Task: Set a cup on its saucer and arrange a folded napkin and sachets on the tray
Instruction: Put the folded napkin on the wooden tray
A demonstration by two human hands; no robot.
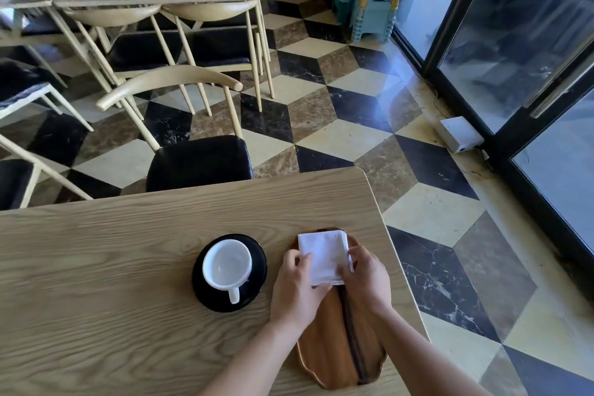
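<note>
We see the wooden bench (128, 267) under both hands, its far edge well beyond them and its right edge just past the right hand. On it the tray (337, 354) runs from below our wrists to just beyond the fingertips, with a dark stripe down its length. To the left of the left hand, near but apart from it, sits the black saucer (258, 259) with the white cup (226, 264) already standing on it, handle turned toward us. The folded napkin (323, 254) lies on the far end of the tray, between the two hands. The left hand (297, 289) pinches its left edge, thumb on top. The right hand (366, 280) is closed on its right edge and near corner. We can make out no sachets.
</note>
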